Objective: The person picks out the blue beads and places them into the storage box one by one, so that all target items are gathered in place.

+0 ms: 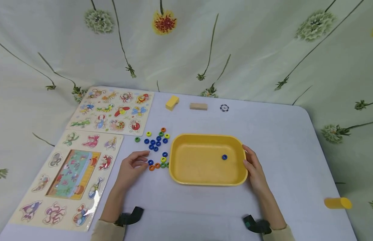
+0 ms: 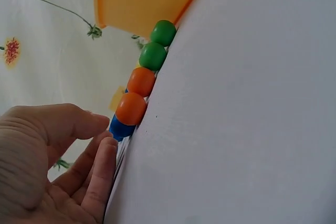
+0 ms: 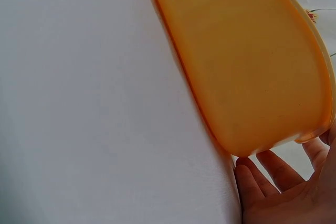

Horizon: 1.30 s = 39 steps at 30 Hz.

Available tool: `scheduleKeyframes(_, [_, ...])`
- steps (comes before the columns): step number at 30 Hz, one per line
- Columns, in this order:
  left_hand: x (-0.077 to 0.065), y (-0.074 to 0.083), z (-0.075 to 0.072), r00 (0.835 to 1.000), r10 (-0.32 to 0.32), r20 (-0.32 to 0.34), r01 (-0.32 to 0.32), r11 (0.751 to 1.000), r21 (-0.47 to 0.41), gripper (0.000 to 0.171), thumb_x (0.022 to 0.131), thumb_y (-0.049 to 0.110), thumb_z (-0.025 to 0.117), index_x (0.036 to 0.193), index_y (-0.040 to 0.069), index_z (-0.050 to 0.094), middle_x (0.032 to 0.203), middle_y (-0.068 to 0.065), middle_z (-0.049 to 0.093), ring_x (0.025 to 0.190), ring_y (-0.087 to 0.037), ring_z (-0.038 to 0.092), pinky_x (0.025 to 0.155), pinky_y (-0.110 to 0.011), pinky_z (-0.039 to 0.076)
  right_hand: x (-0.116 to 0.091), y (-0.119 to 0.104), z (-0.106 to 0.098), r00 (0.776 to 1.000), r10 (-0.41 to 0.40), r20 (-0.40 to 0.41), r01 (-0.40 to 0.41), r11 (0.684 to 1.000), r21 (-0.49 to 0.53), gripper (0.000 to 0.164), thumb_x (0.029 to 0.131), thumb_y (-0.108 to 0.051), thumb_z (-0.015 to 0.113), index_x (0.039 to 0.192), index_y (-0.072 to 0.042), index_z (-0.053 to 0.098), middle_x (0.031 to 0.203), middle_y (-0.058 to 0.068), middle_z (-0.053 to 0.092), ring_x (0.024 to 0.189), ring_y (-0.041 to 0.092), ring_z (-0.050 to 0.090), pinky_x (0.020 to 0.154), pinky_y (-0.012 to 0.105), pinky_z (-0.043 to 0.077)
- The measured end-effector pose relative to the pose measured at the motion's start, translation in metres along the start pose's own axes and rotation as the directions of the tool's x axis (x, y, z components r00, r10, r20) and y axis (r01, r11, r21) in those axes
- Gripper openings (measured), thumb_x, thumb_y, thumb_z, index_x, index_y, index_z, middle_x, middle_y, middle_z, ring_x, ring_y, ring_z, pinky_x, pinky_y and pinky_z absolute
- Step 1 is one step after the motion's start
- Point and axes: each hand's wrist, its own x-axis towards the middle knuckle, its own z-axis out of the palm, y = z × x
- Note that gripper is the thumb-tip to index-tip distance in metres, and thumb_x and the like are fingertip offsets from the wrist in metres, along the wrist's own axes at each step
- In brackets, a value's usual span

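A yellow plastic tray (image 1: 198,164) sits on the table with one blue bead (image 1: 224,157) inside. My right hand (image 1: 256,172) holds the tray's right end, thumb at the rim and the other fingers against the outer wall. To the left of the tray lie several loose blue, green, yellow and orange beads (image 1: 152,142). Beside their near edge is my left hand (image 1: 132,169), fingers loosely bent with nothing between them. Its fingertips are right at a blue bead (image 2: 122,128), which partly hides behind an orange bead (image 2: 131,108) in the left wrist view.
Two picture puzzle boards (image 1: 114,147) cover the table's left side. At the back lie a yellow block (image 1: 172,102), a plain wooden block (image 1: 198,106) and a round patterned chip (image 1: 224,107). A yellow cylinder (image 1: 337,203) lies near the right edge.
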Motion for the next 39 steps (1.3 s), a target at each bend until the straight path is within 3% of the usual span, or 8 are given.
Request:
scheduleKeyframes(8, [0.0,-0.003,0.005,1.0,0.025,-0.018,-0.02,0.975,0.223,0.034,0.074,0.006,0.068,0.106,0.018,0.063,0.1,0.004,0.057,0.085,-0.009,0.054,0.071,-0.012,0.047,0.003,0.014,-0.004,1.0,-0.004,0.007,0.004,1.0,0.004,0.043,0.096,-0.009,0.033,0.138,-0.016,0.028,0.132,0.017,0.04,0.101,0.018,0.053,0.077,0.021,0.048])
scheduleKeyframes(13, [0.002,-0.001,0.008,1.0,0.02,-0.013,-0.015,0.955,0.297,0.025,0.075,0.011,0.069,0.099,0.016,0.066,0.102,0.004,0.056,0.086,-0.01,0.055,0.07,-0.013,0.047,0.005,0.026,-0.008,1.0,-0.026,0.018,0.025,1.0,0.015,0.043,0.096,-0.013,0.033,0.139,-0.017,0.027,0.132,0.016,0.039,0.1,0.017,0.053,0.076,0.021,0.048])
scheduleKeyframes(18, [0.004,0.007,0.006,0.998,-0.038,-0.046,0.049,0.957,0.285,0.022,0.077,0.025,0.069,0.098,0.018,0.066,0.094,0.003,0.058,0.078,-0.01,0.055,0.065,-0.014,0.047,0.006,0.028,-0.009,0.999,-0.03,0.026,0.029,0.999,0.019,0.043,0.096,-0.016,0.034,0.139,-0.019,0.026,0.132,0.016,0.039,0.102,0.019,0.052,0.077,0.021,0.048])
scheduleKeyframes(23, [0.012,0.046,0.013,1.0,-0.027,-0.002,0.027,0.997,0.075,0.031,0.077,0.027,0.068,0.103,0.012,0.064,0.087,-0.005,0.06,0.073,-0.01,0.057,0.064,-0.016,0.049,0.007,0.028,-0.008,1.0,-0.017,0.012,0.016,1.0,0.024,0.042,0.096,-0.019,0.035,0.138,-0.021,0.028,0.132,0.014,0.04,0.104,0.019,0.052,0.079,0.021,0.047])
scheduleKeyframes(26, [0.023,0.085,0.033,0.993,0.037,0.108,-0.024,0.993,-0.112,0.031,0.076,0.016,0.069,0.104,0.004,0.061,0.09,-0.01,0.06,0.075,-0.012,0.059,0.066,-0.019,0.051,0.007,0.028,-0.01,1.0,-0.018,0.009,0.018,1.0,0.013,0.042,0.096,-0.019,0.035,0.138,-0.021,0.028,0.133,0.014,0.039,0.105,0.018,0.051,0.08,0.02,0.047])
scheduleKeyframes(28, [0.03,0.112,0.051,0.978,0.072,0.195,-0.036,0.983,-0.181,0.029,0.076,0.009,0.068,0.103,0.001,0.061,0.092,-0.012,0.061,0.077,-0.014,0.058,0.068,-0.019,0.051,0.008,0.028,-0.011,1.0,-0.018,0.01,0.018,1.0,0.009,0.043,0.096,-0.018,0.035,0.138,-0.02,0.028,0.134,0.015,0.039,0.106,0.019,0.051,0.08,0.02,0.047])
scheduleKeyframes(32, [0.041,0.146,0.096,0.941,0.045,0.335,0.007,0.988,-0.154,0.023,0.077,0.004,0.067,0.099,0.0,0.063,0.093,-0.012,0.062,0.078,-0.016,0.058,0.067,-0.021,0.05,0.009,0.025,-0.011,1.0,-0.015,0.017,0.015,1.0,0.014,0.043,0.096,-0.014,0.034,0.139,-0.018,0.027,0.133,0.018,0.038,0.105,0.022,0.051,0.079,0.021,0.048])
scheduleKeyframes(39, [0.065,0.118,0.167,0.889,-0.042,0.455,0.096,0.991,-0.097,0.022,0.072,0.004,0.07,0.093,0.004,0.066,0.084,-0.007,0.065,0.07,-0.011,0.058,0.064,-0.021,0.05,0.004,0.007,-0.005,1.0,-0.017,0.025,0.017,1.0,0.014,0.043,0.096,-0.009,0.032,0.139,-0.011,0.025,0.131,0.023,0.037,0.104,0.026,0.05,0.078,0.02,0.048])
